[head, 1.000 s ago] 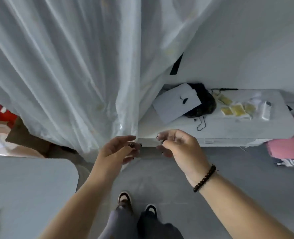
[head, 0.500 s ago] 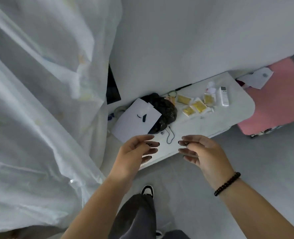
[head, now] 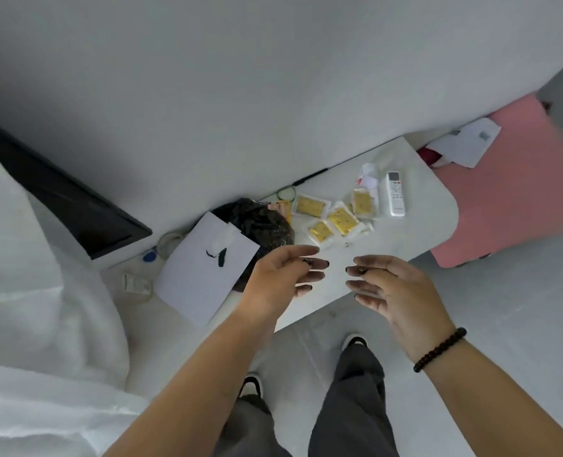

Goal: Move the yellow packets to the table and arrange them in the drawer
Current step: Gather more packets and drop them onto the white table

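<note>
Both hands are empty and hover over the near edge of the white table; the left hand is loosely spread with fingers curled inward, the right hand likewise spread, palms turned toward each other, neither touching anything. The yellow packets lie in a loose cluster of four toward the far side of the tabletop, some touching; none is grasped, and no drawer is visible, so by this evidence the arranging has not begun. The cluster is hemmed by a black bag on its left and a white remote control just beside it on its right; a white sheet overhangs the table's left part. Open tabletop between hands and packets gives a clear straight reach; the wall behind limits overshoot.
</note>
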The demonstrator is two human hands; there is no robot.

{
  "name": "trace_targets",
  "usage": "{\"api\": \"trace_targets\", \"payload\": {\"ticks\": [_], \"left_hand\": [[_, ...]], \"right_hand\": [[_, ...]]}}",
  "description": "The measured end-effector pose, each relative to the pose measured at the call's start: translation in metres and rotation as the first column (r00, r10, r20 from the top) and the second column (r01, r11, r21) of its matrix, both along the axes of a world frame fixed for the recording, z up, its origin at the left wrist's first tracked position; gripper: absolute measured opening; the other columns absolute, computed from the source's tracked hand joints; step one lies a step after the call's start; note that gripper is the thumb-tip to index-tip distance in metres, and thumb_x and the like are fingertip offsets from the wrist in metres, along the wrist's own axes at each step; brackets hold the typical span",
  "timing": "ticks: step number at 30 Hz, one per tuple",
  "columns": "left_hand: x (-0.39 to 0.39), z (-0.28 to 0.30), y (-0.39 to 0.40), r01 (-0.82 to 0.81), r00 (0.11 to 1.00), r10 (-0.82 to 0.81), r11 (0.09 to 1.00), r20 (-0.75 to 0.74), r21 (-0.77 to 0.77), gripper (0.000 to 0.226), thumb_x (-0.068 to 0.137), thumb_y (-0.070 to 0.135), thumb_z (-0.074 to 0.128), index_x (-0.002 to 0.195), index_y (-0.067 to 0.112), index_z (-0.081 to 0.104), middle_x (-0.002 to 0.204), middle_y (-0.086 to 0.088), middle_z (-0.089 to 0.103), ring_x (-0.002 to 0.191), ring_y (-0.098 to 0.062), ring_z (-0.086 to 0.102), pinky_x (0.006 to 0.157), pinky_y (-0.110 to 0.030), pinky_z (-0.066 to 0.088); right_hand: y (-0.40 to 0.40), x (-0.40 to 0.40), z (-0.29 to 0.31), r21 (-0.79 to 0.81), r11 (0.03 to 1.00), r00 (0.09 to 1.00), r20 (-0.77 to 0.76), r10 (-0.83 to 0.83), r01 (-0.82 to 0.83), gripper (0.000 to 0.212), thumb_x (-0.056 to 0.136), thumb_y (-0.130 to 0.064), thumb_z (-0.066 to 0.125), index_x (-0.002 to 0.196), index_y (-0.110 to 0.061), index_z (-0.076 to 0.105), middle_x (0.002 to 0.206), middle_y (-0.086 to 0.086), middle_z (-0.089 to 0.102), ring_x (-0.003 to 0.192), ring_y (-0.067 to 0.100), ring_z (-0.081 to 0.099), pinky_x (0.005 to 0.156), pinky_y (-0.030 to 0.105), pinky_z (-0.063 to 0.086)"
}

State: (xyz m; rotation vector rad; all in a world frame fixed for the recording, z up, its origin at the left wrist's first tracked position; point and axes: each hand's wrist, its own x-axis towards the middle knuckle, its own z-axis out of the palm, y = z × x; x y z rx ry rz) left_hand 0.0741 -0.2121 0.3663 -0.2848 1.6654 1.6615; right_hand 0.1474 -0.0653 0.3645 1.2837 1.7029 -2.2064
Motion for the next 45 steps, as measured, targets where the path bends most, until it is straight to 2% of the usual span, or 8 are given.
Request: {"api": "trace_targets", "payload": {"ticks": [10, 23, 28, 32, 35, 38, 42, 45], "left_hand": [[-0.029, -0.061, 0.099, -0.355, 0.917, 0.355, 0.934, 0.184, -0.032, 0.025, 0.095, 0.001, 0.046, 0.103, 0.014, 0.066, 0.088, -0.001, 0.075, 0.083, -0.014, 0.068, 0.072, -0.024, 0.05], [-0.096, -0.218, 0.165, -0.239, 0.925, 0.321, 0.909, 0.206, -0.343, 0.026, 0.089, 0.006, 0.051, 0.113, 0.016, 0.055, 0.099, -0.001, 0.068, 0.086, -0.016, 0.065, 0.083, -0.033, 0.053], [-0.122, -0.298, 0.175, -0.405, 0.803, 0.534, 0.814, 0.264, -0.416, 0.031, 0.09, 0.006, 0.049, 0.12, 0.013, 0.054, 0.092, -0.004, 0.06, 0.085, -0.017, 0.058, 0.088, -0.036, 0.05], [-0.137, -0.353, 0.184, -0.415, 0.768, 0.585, 0.764, 0.26, -0.493, 0.033, 0.09, 0.009, 0.053, 0.123, 0.006, 0.057, 0.094, -0.007, 0.055, 0.082, -0.023, 0.053, 0.083, -0.032, 0.045], [-0.139, -0.371, 0.19, -0.395, 0.78, 0.563, 0.781, 0.272, -0.484, 0.012, 0.088, 0.01, 0.055, 0.094, 0.007, 0.065, 0.087, -0.009, 0.05, 0.078, -0.023, 0.043, 0.076, -0.031, 0.038], [-0.143, -0.386, 0.191, -0.383, 0.801, 0.538, 0.798, 0.263, -0.466, 0.015, 0.087, 0.018, 0.063, 0.073, 0.015, 0.061, 0.076, -0.002, 0.05, 0.074, -0.018, 0.043, 0.073, -0.032, 0.04], [-0.147, -0.391, 0.194, -0.39, 0.813, 0.48, 0.869, 0.33, -0.304, 0.004, 0.085, 0.024, 0.071, 0.086, 0.022, 0.068, 0.085, 0.005, 0.066, 0.083, -0.01, 0.06, 0.084, -0.03, 0.053], [-0.145, -0.396, 0.195, -0.396, 0.818, 0.442, 0.897, 0.368, -0.199, 0.024, 0.081, 0.02, 0.076, 0.103, 0.015, 0.07, 0.099, 0.0, 0.072, 0.093, -0.015, 0.067, 0.085, -0.032, 0.056]], "right_hand": [[0.129, -0.073, -0.046, 0.061, 0.977, 0.975, 0.1, 0.2, -0.206, 0.022, 0.09, 0.003, 0.049, 0.088, -0.011, 0.067, 0.08, 0.004, 0.072, 0.073, 0.019, 0.069, 0.064, 0.026, 0.051], [0.175, -0.152, -0.193, 0.093, 0.992, 0.969, 0.24, 0.061, -0.085, 0.022, 0.088, 0.006, 0.049, 0.09, -0.009, 0.065, 0.083, 0.004, 0.069, 0.071, 0.014, 0.066, 0.068, 0.025, 0.052], [0.188, -0.178, -0.289, 0.193, 0.974, 0.933, 0.357, 0.043, -0.119, 0.018, 0.084, 0.001, 0.058, 0.084, -0.015, 0.066, 0.092, 0.008, 0.071, 0.078, 0.018, 0.066, 0.083, 0.033, 0.055], [0.194, -0.203, -0.34, 0.368, 0.895, 0.902, 0.424, 0.082, -0.254, 0.017, 0.084, -0.007, 0.061, 0.098, -0.016, 0.064, 0.101, -0.002, 0.066, 0.093, 0.017, 0.061, 0.085, 0.028, 0.048], [0.188, -0.218, -0.364, 0.387, 0.835, 0.855, 0.488, 0.175, -0.391, 0.04, 0.082, -0.025, 0.072, 0.116, -0.011, 0.054, 0.117, 0.003, 0.057, 0.099, 0.019, 0.055, 0.082, 0.028, 0.044], [0.175, -0.221, -0.387, 0.395, 0.706, 0.733, 0.63, 0.258, -0.588, 0.064, 0.075, -0.038, 0.078, 0.12, -0.01, 0.043, 0.125, 0.009, 0.044, 0.116, 0.029, 0.046, 0.09, 0.041, 0.044], [0.179, -0.221, -0.393, 0.454, 0.595, 0.708, 0.636, 0.305, -0.664, 0.061, 0.074, -0.035, 0.079, 0.116, -0.011, 0.041, 0.12, 0.008, 0.046, 0.114, 0.029, 0.043, 0.082, 0.035, 0.039], [0.184, -0.214, -0.396, 0.489, 0.512, 0.704, 0.56, 0.437, -0.706, 0.054, 0.075, -0.03, 0.078, 0.114, -0.012, 0.047, 0.114, 0.005, 0.05, 0.111, 0.027, 0.046, 0.087, 0.032, 0.042]]}}
